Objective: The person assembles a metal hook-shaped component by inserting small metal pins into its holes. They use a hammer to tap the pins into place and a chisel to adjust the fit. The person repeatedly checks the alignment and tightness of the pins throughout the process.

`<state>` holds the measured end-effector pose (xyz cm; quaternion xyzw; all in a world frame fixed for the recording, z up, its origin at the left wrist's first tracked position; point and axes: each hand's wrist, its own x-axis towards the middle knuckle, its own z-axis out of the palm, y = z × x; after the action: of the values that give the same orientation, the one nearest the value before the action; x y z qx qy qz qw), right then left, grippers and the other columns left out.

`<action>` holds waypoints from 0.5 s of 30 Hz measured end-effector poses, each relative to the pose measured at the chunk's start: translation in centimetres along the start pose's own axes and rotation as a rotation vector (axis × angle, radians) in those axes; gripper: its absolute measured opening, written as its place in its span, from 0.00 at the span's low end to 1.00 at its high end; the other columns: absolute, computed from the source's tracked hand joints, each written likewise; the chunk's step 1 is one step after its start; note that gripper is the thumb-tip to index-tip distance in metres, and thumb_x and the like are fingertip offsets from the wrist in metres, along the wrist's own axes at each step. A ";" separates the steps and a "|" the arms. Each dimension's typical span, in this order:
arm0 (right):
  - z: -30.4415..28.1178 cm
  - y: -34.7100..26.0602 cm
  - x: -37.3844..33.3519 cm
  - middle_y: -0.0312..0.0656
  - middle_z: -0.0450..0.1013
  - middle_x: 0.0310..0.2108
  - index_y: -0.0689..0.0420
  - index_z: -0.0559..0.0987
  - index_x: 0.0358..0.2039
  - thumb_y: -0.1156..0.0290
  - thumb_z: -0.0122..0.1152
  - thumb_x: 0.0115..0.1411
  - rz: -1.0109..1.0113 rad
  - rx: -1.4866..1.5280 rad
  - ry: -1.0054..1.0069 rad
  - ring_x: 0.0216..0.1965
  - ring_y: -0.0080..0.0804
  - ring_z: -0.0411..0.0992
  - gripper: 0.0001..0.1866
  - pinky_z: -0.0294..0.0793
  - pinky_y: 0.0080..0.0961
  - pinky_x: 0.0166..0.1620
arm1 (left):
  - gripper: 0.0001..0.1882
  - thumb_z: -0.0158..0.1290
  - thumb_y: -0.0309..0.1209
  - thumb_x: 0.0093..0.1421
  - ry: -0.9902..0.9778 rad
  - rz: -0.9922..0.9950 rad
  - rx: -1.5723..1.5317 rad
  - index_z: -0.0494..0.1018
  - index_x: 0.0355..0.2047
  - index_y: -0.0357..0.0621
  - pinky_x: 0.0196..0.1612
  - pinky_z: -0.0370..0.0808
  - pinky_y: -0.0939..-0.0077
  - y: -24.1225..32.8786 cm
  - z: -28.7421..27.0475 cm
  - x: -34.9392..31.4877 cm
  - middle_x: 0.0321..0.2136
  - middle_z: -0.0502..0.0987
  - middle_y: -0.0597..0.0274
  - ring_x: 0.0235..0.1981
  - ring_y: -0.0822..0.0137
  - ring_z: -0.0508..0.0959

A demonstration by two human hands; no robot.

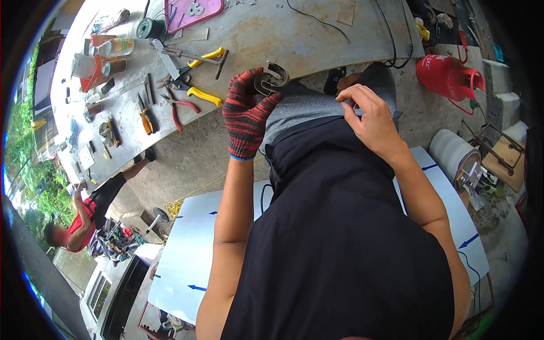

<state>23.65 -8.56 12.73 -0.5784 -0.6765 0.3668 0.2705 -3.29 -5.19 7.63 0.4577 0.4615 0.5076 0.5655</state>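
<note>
My left hand [248, 116], in a red-and-black knit glove with a blue cuff, pinches a curved metal strip [283, 72] bent into a hook-like S shape. It is held up by the near edge of the metal-topped workbench [294, 42]. My right hand [367, 116] is bare and hovers over my lap, right of the strip. Its fingers bend loosely, the thumb stands a little apart, and nothing shows between them. Close to the left hand on the bench lie yellow-handled cutters [195, 90], red-handled pliers [180, 111] and a T-shaped metal bar [220, 67].
Orange-handled pliers [146, 120], jars [118, 47], a wire spool [148, 28] and a pink tray [194, 14] are on the bench. A red gas cylinder [445, 76] stands right. A co-worker [85, 221] is at the bench's far left. Blue-arrowed white sheeting [187, 249] lies behind me.
</note>
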 end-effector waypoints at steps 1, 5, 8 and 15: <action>0.0 0.0 0.0 0.43 0.74 0.35 0.62 0.78 0.39 0.83 0.59 0.60 -0.002 -0.002 -0.003 0.34 0.37 0.75 0.07 0.76 0.30 0.42 | 0.35 0.69 0.16 0.54 0.005 -0.011 0.006 0.71 0.62 0.39 0.65 0.72 0.66 0.0 0.0 0.0 0.58 0.77 0.58 0.58 0.65 0.77; 0.1 0.1 0.4 0.44 0.75 0.35 0.62 0.78 0.40 0.83 0.59 0.60 0.012 0.002 0.004 0.35 0.36 0.76 0.07 0.76 0.30 0.41 | 0.34 0.69 0.16 0.54 0.000 -0.037 0.073 0.71 0.61 0.38 0.63 0.73 0.68 -0.4 -0.5 0.3 0.55 0.77 0.60 0.55 0.66 0.77; 0.0 0.7 1.8 0.43 0.75 0.34 0.62 0.78 0.39 0.82 0.60 0.60 0.008 -0.004 0.032 0.35 0.37 0.76 0.07 0.76 0.31 0.41 | 0.32 0.70 0.17 0.53 -0.015 -0.089 0.127 0.72 0.58 0.38 0.60 0.75 0.71 -1.4 -1.1 0.7 0.56 0.76 0.59 0.55 0.67 0.78; 0.0 1.9 6.7 0.43 0.77 0.33 0.61 0.78 0.38 0.78 0.61 0.61 0.058 0.008 0.043 0.35 0.40 0.76 0.05 0.75 0.35 0.40 | 0.30 0.67 0.19 0.58 0.023 -0.339 0.082 0.72 0.61 0.36 0.58 0.75 0.73 -2.1 -1.4 1.6 0.53 0.79 0.58 0.52 0.69 0.78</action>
<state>23.52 -1.84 10.82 -0.6042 -0.6521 0.3649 0.2766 -4.22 -3.65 5.28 0.3903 0.5589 0.3908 0.6185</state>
